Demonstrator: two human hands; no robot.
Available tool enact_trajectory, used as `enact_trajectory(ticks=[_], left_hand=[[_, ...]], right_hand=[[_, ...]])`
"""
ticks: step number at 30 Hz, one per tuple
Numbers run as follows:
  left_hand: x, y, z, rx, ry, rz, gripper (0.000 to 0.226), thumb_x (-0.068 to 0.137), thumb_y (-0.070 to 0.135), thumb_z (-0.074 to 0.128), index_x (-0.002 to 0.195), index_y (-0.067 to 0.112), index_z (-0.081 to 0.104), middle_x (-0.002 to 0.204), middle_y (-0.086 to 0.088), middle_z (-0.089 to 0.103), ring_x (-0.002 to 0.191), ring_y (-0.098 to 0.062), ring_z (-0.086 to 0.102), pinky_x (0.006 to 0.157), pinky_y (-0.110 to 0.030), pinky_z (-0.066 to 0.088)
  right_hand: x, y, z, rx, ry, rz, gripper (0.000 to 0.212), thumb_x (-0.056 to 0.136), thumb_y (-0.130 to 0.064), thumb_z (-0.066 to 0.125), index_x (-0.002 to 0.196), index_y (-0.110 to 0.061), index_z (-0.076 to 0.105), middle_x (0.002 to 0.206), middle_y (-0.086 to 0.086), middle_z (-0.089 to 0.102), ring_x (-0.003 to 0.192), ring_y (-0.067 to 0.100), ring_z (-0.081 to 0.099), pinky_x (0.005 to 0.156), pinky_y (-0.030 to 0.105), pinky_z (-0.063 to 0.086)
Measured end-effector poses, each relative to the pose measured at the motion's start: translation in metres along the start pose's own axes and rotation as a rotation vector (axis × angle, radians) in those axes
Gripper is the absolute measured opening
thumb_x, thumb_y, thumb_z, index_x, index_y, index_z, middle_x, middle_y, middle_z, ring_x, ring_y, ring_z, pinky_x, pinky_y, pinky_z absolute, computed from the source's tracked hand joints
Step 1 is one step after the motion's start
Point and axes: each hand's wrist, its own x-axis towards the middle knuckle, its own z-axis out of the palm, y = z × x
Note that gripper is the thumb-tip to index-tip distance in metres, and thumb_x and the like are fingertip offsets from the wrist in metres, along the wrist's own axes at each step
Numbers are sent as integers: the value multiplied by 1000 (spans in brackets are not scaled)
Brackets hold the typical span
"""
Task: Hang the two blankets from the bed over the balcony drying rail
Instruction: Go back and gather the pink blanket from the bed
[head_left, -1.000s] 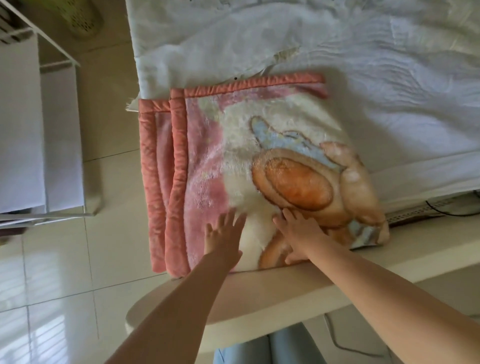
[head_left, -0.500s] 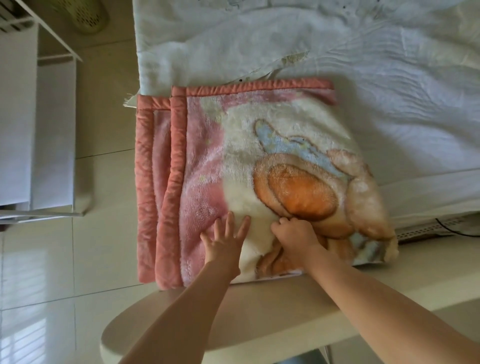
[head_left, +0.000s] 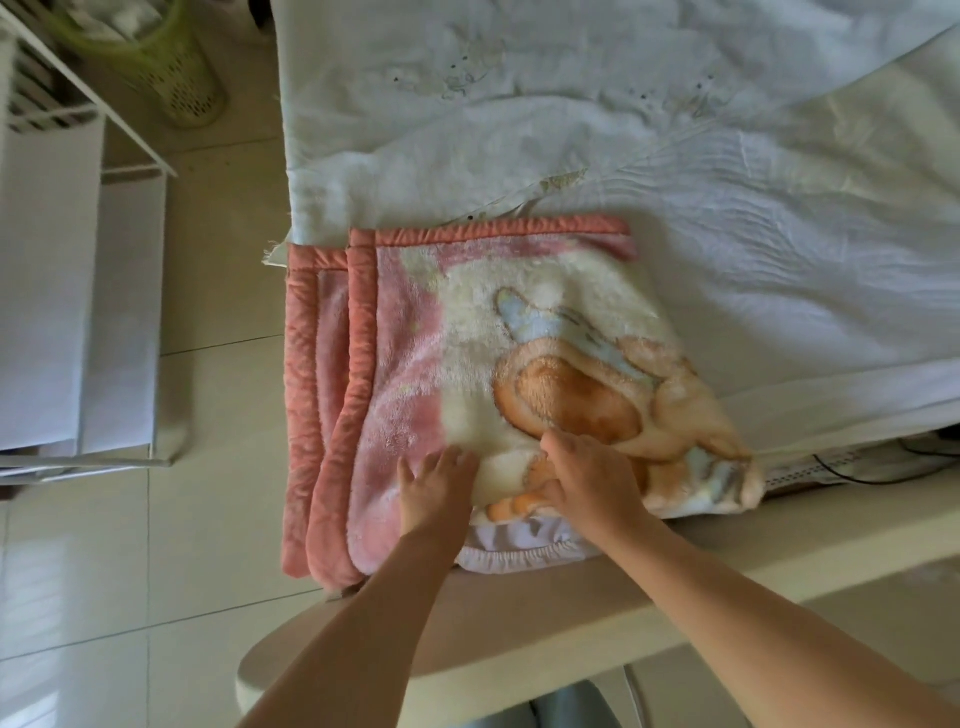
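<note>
Flanking pink blanket (head_left: 415, 364): green basket (head_left: 171, 67), white rack (head_left: 119, 312)

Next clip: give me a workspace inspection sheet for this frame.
Surface: bed with a white sheet; beige footboard nearest.
Job's things: folded pink blanket at the bed's near left corner; white cover spread beyond it, perhaps the second blanket.
Clutter: nothing seen.
Hands: right hand grips the pink blanket's near edge; left hand rests on it, grip unclear.
Cables: black cable by the bed's right side.
Surroundings: tiled floor, white rack, green basket.
</note>
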Motion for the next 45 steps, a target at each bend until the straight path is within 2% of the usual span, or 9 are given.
enact_trajectory(ticks=[8,12,16,19,27,33,38,41,45], left_hand=[[-3,-10,-29,-3,89,11,38,82,5,49,116,21,41,98,4,62,101,-21,58,112,-46,19],[3,-10,-19,20,15,32,35,83,12,54,115,23,42,100,5,60,102,-21,57,113,-51,14],[7,-18,-1,59,-50,72,53,81,62,50,121,27,42,117,9,54,113,-19,51,112,-53,9],[14,-23,7,34,38,79,67,81,76,26,126,29,43,130,8,47,121,-17,44,111,-53,12],[66,-21,23,70,-54,-39,108,78,58,61,144,30,-20,154,-4,-22,143,-31,-11,109,-65,8],[105,-22,31,90,-95,-175,137,66,41,79,135,20,-37,155,-9,-15,143,-32,-5,107,-68,5],[114,-21,44,77,-3,-238,99,76,15,70,147,8,2,132,-6,43,124,-24,42,110,-57,16],[115,-26,44,96,103,-196,42,79,3,57,118,15,49,106,0,61,97,-21,59,107,-45,24],[95,-29,30,89,124,-174,25,79,3,51,91,21,63,90,3,65,85,-19,62,103,-39,25]], right_hand=[[-1,4,5,-142,-184,32,55,81,-38,66,125,-14,44,111,2,58,101,23,57,89,35,45],[-2,8,11,-189,-166,45,35,70,-28,79,98,-19,61,82,-4,67,74,19,65,70,31,48],[2,28,17,-31,-318,-8,46,85,-65,44,104,-24,55,89,-9,65,80,17,63,71,30,41],[11,38,24,0,-256,74,44,92,-59,32,101,-23,56,89,-7,62,82,16,61,70,29,44],[43,53,57,-234,-350,216,105,76,-55,65,148,-26,-6,158,10,0,144,30,9,112,53,22],[80,62,78,-273,-339,222,134,60,-63,73,145,-16,-20,155,8,16,143,26,16,112,59,9],[94,65,91,-245,-292,243,88,72,-53,70,138,-10,31,128,7,51,120,23,49,110,49,26],[93,59,93,-189,-219,246,36,78,-41,69,102,-17,56,104,0,57,102,22,55,100,43,35],[77,50,77,-179,-153,223,23,80,-34,68,92,-18,58,94,-3,57,95,20,55,94,39,36]])
